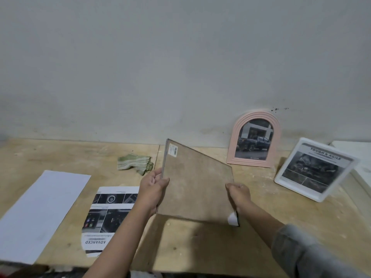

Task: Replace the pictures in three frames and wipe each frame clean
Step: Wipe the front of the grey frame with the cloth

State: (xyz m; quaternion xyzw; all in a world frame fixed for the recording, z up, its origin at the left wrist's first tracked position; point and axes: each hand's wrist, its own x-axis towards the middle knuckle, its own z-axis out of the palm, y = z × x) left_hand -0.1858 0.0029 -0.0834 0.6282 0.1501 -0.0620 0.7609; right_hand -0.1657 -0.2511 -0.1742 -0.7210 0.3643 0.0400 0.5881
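Note:
I hold a brownish frame panel (197, 183) tilted up above the table, its back side towards me, with a small barcode label near its top left corner. My left hand (153, 186) grips its left edge and my right hand (239, 193) grips its right edge. A white piece shows at the panel's lower right corner. A pink arched frame (255, 137) with a truck picture leans on the wall. A white rectangular frame (315, 169) with a "TOUGH & AGILE" print stands at the right. A green cloth (135, 163) lies crumpled behind my left hand.
A printed page (108, 213) with "ADVANCED" text lies on the wooden table (60, 155), partly under my left arm. A blank white sheet (42, 211) lies at the left. A white block (359, 157) sits at the far right edge. The wall stands close behind.

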